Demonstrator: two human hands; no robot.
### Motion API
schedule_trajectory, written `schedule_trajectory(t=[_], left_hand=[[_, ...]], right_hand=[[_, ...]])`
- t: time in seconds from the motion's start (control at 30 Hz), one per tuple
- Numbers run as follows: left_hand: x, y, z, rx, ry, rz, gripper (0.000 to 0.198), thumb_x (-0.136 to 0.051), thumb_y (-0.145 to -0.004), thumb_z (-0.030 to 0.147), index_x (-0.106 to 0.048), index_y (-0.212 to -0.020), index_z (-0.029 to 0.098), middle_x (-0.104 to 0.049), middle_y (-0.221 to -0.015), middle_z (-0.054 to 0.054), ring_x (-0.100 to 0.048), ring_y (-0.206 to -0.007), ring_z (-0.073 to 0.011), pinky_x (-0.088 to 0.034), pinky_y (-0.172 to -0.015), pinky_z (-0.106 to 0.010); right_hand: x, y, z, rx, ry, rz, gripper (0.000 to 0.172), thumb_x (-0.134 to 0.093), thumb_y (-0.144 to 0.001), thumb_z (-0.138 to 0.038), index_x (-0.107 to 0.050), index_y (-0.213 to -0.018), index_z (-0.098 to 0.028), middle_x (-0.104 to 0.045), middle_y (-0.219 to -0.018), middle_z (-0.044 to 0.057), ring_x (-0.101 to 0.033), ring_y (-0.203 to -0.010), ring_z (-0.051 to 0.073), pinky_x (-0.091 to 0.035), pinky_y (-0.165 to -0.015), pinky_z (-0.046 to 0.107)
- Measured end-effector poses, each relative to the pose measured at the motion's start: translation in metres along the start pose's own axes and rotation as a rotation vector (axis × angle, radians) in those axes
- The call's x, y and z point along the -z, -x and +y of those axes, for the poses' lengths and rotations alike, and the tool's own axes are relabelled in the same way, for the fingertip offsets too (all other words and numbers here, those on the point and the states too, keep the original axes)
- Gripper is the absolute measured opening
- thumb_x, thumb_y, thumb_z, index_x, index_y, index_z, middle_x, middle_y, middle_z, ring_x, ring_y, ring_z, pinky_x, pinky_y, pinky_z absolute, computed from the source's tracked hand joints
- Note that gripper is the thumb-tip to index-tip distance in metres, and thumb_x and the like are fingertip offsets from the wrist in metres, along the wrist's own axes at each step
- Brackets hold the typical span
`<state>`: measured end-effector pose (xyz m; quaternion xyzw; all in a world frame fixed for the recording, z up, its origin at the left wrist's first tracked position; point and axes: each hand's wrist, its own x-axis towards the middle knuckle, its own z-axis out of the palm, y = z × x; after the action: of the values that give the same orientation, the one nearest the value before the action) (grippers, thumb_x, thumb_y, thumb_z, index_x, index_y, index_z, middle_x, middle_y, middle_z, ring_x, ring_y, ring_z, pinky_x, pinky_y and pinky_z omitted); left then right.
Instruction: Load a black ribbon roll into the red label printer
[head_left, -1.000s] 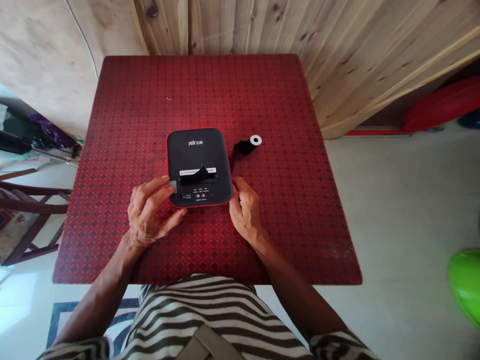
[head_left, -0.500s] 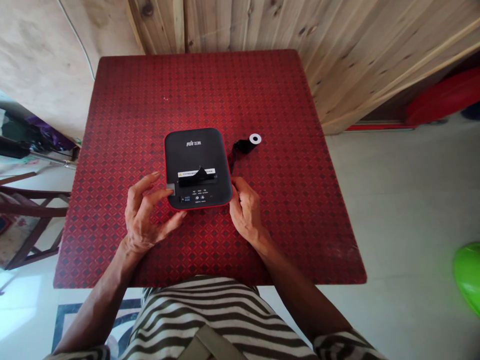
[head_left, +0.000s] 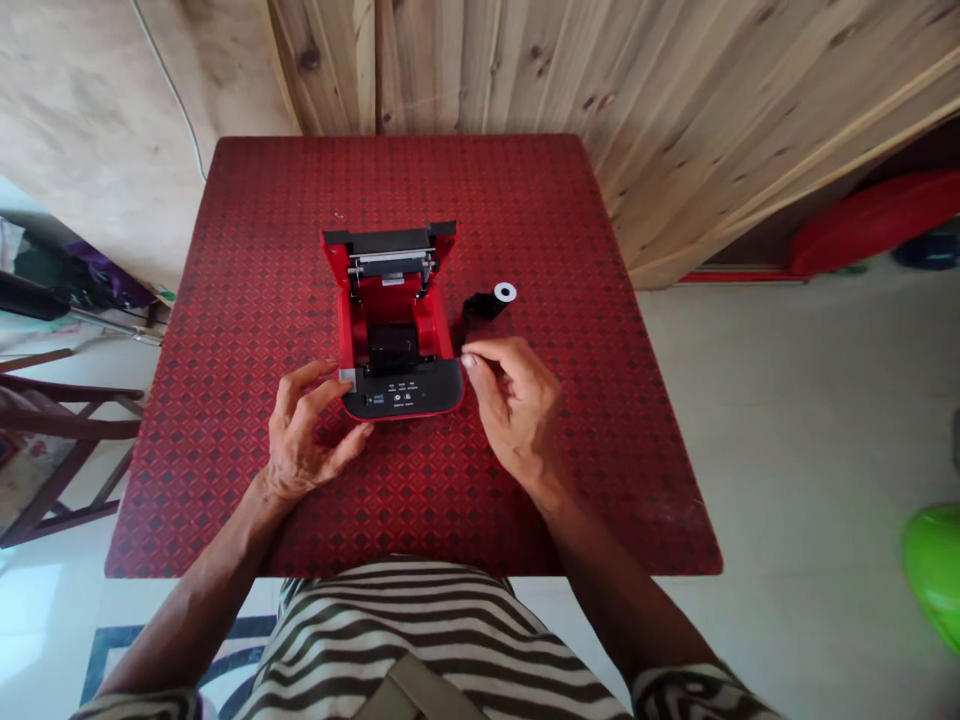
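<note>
A small black and red receipt printer (head_left: 409,395) rests on the table with its lid (head_left: 390,240) raised at the back. Inside its red bay lies a dark roll or black paper piece (head_left: 394,343); I cannot tell which. My left hand (head_left: 307,430) grips the front left corner, a fingertip on the grey button (head_left: 347,376) and the thumb at the front edge. At the right edge is my right hand (head_left: 517,405), thumb and index tips close together; whether anything is between them is unclear. Behind it, a black paper roll with a white end (head_left: 505,292) lies on its side.
The red patterned table (head_left: 600,480) reaches back to a wooden plank wall (head_left: 480,70). A dark wooden chair (head_left: 67,430) stands left. A green rounded object (head_left: 934,570) and a red one (head_left: 877,225) are on the right.
The printer's lid has swung up and back, showing the red bay. My right hand has shifted slightly up and right along the printer's edge. My left hand stays at the grey button.
</note>
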<state>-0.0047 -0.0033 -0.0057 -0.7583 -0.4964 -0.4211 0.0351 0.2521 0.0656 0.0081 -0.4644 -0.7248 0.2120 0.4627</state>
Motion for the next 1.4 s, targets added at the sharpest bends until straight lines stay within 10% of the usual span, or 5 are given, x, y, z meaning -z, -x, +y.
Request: schedule_trajectory(t=[0.27, 0.5, 0.9, 1.1, 1.4], left_hand=[[-0.002, 0.005, 0.001, -0.025, -0.002, 0.009, 0.057, -0.08, -0.092, 0.032, -0.056, -0.141, 0.019, -0.065, -0.131, -0.015, -0.067, -0.122, -0.0258, -0.062, -0.102, -0.04], [-0.002, 0.006, 0.003, -0.015, -0.007, -0.015, 0.059, -0.078, -0.094, 0.033, -0.053, -0.146, 0.021, -0.065, -0.131, -0.015, -0.068, -0.12, -0.025, -0.062, -0.102, -0.038], [-0.002, 0.011, 0.0, -0.001, -0.01, -0.034, 0.06, -0.076, -0.095, 0.037, -0.053, -0.147, 0.021, -0.066, -0.134, -0.016, -0.069, -0.122, -0.0263, -0.062, -0.103, -0.038], [-0.001, 0.006, 0.001, -0.01, -0.012, -0.025, 0.059, -0.077, -0.094, 0.037, -0.055, -0.146, 0.021, -0.066, -0.132, -0.015, -0.069, -0.123, -0.0264, -0.062, -0.103, -0.04], [-0.003, 0.005, 0.0, -0.011, -0.015, 0.011, 0.061, -0.081, -0.089, 0.034, -0.058, -0.144, 0.02, -0.065, -0.132, -0.014, -0.068, -0.123, -0.0259, -0.06, -0.107, -0.04]], right_hand=[[-0.03, -0.095, -0.049, 0.3, 0.475, -0.808, 0.023, -0.055, -0.106, -0.011, -0.076, -0.116, -0.012, -0.079, -0.117, 0.015, -0.072, -0.112, 0.027, -0.053, -0.101, 0.041], [-0.05, -0.111, -0.062, 0.269, 0.672, -1.021, 0.03, -0.05, -0.102, -0.004, -0.075, -0.12, -0.004, -0.078, -0.123, 0.022, -0.074, -0.117, 0.032, -0.054, -0.096, 0.04], [0.02, -0.061, -0.077, 0.268, 0.184, -0.364, 0.018, -0.072, -0.096, -0.019, -0.072, -0.113, -0.018, -0.08, -0.111, 0.009, -0.075, -0.104, 0.025, -0.059, -0.096, 0.04], [0.078, 0.002, -0.055, -0.086, -0.262, -0.493, 0.038, -0.08, -0.089, -0.02, -0.071, -0.124, -0.032, -0.08, -0.118, -0.001, -0.078, -0.108, 0.019, -0.06, -0.094, 0.033], [0.034, 0.081, -0.008, -0.318, -0.219, -0.438, 0.035, -0.074, -0.089, -0.018, -0.072, -0.123, -0.026, -0.082, -0.123, 0.005, -0.079, -0.11, 0.02, -0.062, -0.097, 0.034]])
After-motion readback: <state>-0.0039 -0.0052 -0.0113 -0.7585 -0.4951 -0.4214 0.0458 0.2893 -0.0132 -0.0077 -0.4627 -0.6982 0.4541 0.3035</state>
